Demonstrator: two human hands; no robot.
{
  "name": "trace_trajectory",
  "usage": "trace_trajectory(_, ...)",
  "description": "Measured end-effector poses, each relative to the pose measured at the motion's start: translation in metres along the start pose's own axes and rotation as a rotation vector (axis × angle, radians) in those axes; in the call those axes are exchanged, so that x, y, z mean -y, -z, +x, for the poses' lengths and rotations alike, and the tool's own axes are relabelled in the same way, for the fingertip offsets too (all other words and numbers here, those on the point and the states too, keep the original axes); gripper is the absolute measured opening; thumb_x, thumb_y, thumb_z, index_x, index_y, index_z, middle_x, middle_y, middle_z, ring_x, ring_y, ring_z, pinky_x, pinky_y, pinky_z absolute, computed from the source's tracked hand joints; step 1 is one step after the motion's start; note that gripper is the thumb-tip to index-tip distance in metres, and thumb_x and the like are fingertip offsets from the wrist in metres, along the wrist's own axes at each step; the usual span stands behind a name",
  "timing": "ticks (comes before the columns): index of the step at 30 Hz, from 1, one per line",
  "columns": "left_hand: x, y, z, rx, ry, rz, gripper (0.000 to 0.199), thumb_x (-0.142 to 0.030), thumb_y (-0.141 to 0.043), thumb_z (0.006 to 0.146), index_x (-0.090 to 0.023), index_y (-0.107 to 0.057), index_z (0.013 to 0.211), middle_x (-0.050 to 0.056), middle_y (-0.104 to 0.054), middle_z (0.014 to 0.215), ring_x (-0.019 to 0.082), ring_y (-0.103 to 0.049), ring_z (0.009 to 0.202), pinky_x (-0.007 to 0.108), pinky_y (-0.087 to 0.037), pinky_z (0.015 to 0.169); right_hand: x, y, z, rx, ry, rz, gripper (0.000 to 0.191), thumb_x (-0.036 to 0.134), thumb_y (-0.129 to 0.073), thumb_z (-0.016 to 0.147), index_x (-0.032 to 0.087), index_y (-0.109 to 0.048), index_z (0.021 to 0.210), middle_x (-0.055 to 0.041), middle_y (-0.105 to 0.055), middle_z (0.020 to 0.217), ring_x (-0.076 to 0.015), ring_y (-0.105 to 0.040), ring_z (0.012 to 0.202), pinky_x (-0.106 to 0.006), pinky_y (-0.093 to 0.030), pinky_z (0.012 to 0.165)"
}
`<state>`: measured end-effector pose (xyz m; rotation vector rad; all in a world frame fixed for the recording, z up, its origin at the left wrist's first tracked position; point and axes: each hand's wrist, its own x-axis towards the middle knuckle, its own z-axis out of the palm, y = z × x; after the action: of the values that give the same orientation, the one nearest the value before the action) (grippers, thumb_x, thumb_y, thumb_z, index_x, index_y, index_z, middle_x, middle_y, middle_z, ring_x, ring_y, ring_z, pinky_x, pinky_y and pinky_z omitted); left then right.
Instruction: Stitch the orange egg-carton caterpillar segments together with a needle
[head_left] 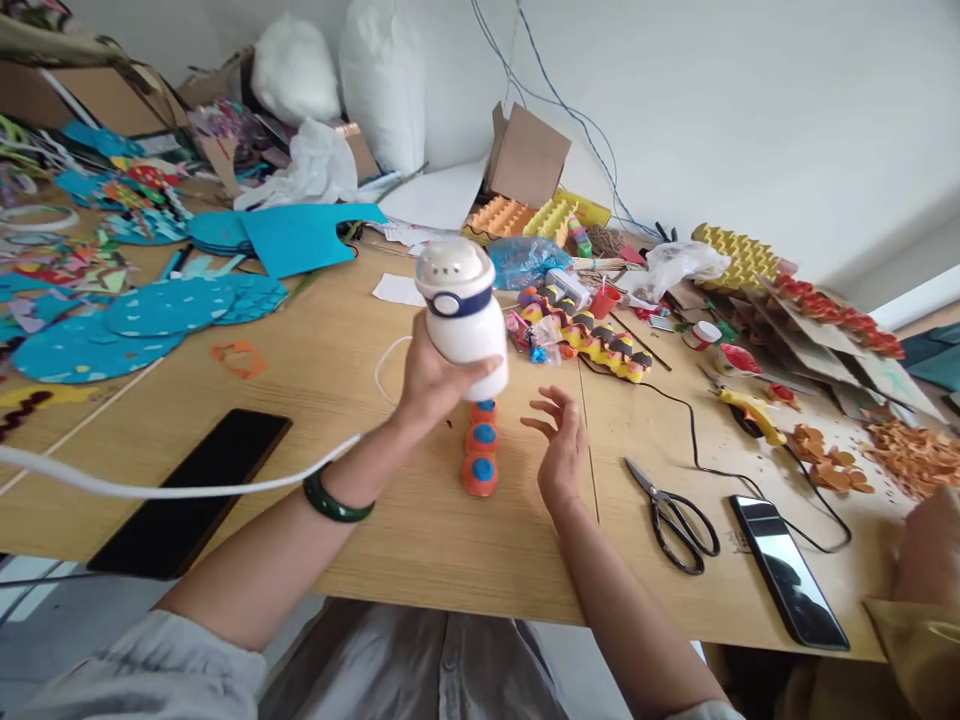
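My left hand [429,375] is wrapped round a white bottle-shaped device [466,335] with a dark blue band and a shiny domed top, held above the table. What kind of device it is, I cannot tell. Just below it, partly hidden, a strip of orange egg-carton cups [481,472] with blue centres points toward me on the tabletop. My right hand [561,440] hovers to the right of the strip, fingers apart and nothing in them. A white cord [225,490] passes by my left forearm; where it joins is hidden.
A dark tablet-like slab [199,490] lies left; black-handled scissors [673,515] and a phone [787,570] lie right. A yellow glue gun [752,415] and a painted carton strip [589,330] sit beyond. Blue foam shapes [172,305] cover the far left. Another person's arm [930,545] shows at right.
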<state>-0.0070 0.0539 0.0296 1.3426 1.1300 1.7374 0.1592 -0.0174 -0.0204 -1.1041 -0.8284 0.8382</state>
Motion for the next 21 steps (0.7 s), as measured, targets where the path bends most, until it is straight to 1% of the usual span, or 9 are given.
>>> trace_trajectory(2, 0.013, 0.009, 0.043, -0.136, -0.029, 0.173, 0.088, -0.017, -0.096, 0.051, -0.024, -0.048, 0.124, 0.008, -0.069, 0.132, 0.029, -0.069, 0.120, 0.041, -0.059, 0.101, -0.006, 0.006, 0.001, 0.000, 0.033, -0.055, 0.048, 0.062, -0.047, 0.100, 0.020, -0.071, 0.105, -0.0077, -0.072, 0.098, -0.0191, -0.065, 0.084, -0.032, -0.058, 0.063)
trace_trajectory(3, 0.019, 0.014, 0.064, -0.201, -0.021, 0.249, 0.088, -0.011, -0.095, 0.051, -0.024, -0.047, 0.123, 0.007, -0.069, 0.132, 0.028, -0.068, 0.123, 0.040, -0.057, 0.105, -0.010, 0.007, 0.000, 0.011, 0.007, -0.075, 0.048, 0.062, -0.047, 0.100, 0.020, -0.071, 0.102, -0.0064, -0.070, 0.092, -0.0177, -0.063, 0.079, -0.029, -0.055, 0.059)
trace_trajectory(6, 0.034, 0.027, 0.120, -0.316, -0.017, 0.365, 0.085, 0.001, -0.092, 0.056, -0.016, -0.045, 0.125, 0.012, -0.065, 0.139, 0.024, -0.064, 0.126, 0.038, -0.052, 0.111, -0.018, 0.004, -0.003, 0.078, -0.067, -0.092, 0.053, 0.066, -0.046, 0.100, 0.019, -0.071, 0.100, -0.0052, -0.069, 0.085, -0.0163, -0.060, 0.074, -0.027, -0.051, 0.056)
trace_trajectory(9, 0.045, 0.032, 0.159, -0.402, 0.020, 0.433, 0.088, 0.009, -0.091, 0.057, -0.011, -0.042, 0.127, 0.012, -0.064, 0.137, 0.021, -0.064, 0.123, 0.040, -0.050, 0.114, -0.020, 0.000, -0.003, 0.121, -0.126, -0.100, 0.057, 0.070, -0.046, 0.099, 0.019, -0.071, 0.101, -0.0051, -0.070, 0.082, -0.0158, -0.061, 0.071, -0.028, -0.050, 0.058)
trace_trajectory(12, 0.055, 0.025, 0.183, -0.525, 0.090, 0.302, 0.080, 0.012, -0.088, 0.061, -0.012, -0.043, 0.123, 0.008, -0.064, 0.136, 0.016, -0.062, 0.121, 0.034, -0.051, 0.114, -0.019, 0.000, 0.000, 0.137, -0.177, -0.110, 0.059, 0.072, -0.046, 0.098, 0.019, -0.071, 0.100, -0.0046, -0.071, 0.081, -0.0148, -0.060, 0.066, -0.029, -0.050, 0.059)
trace_trajectory(15, 0.066, 0.013, 0.197, -0.595, 0.221, 0.192, 0.062, 0.006, -0.077, 0.082, -0.010, -0.037, 0.126, 0.013, -0.063, 0.136, 0.013, -0.067, 0.108, 0.033, -0.060, 0.098, -0.018, 0.000, 0.001, 0.141, -0.194, -0.127, 0.058, 0.072, -0.046, 0.099, 0.019, -0.072, 0.098, -0.0044, -0.071, 0.081, -0.0148, -0.059, 0.066, -0.029, -0.050, 0.060)
trace_trajectory(17, 0.072, 0.007, 0.202, -0.608, 0.301, 0.128, 0.053, -0.001, -0.073, 0.089, -0.009, -0.036, 0.126, 0.015, -0.064, 0.133, 0.014, -0.069, 0.101, 0.035, -0.064, 0.089, -0.019, 0.000, 0.002, 0.141, -0.200, -0.135, 0.057, 0.071, -0.047, 0.099, 0.020, -0.072, 0.098, -0.0041, -0.070, 0.081, -0.0148, -0.060, 0.067, -0.029, -0.050, 0.060)
trace_trajectory(19, 0.075, 0.005, 0.204, -0.617, 0.340, 0.083, 0.051, -0.004, -0.073, 0.090, -0.010, -0.038, 0.126, 0.014, -0.065, 0.133, 0.014, -0.070, 0.099, 0.036, -0.066, 0.088, -0.019, 0.000, 0.002, 0.144, -0.204, -0.137, 0.056, 0.069, -0.047, 0.100, 0.020, -0.073, 0.098, -0.0038, -0.070, 0.081, -0.0147, -0.059, 0.067, -0.029, -0.050, 0.061)
trace_trajectory(21, 0.074, 0.006, 0.205, -0.623, 0.342, 0.054, 0.052, -0.004, -0.075, 0.089, -0.011, -0.039, 0.127, 0.012, -0.065, 0.135, 0.014, -0.070, 0.102, 0.037, -0.066, 0.091, -0.020, 0.000, 0.001, 0.148, -0.203, -0.136, 0.055, 0.068, -0.047, 0.101, 0.020, -0.073, 0.097, -0.0035, -0.070, 0.081, -0.0146, -0.059, 0.067, -0.029, -0.050, 0.062)
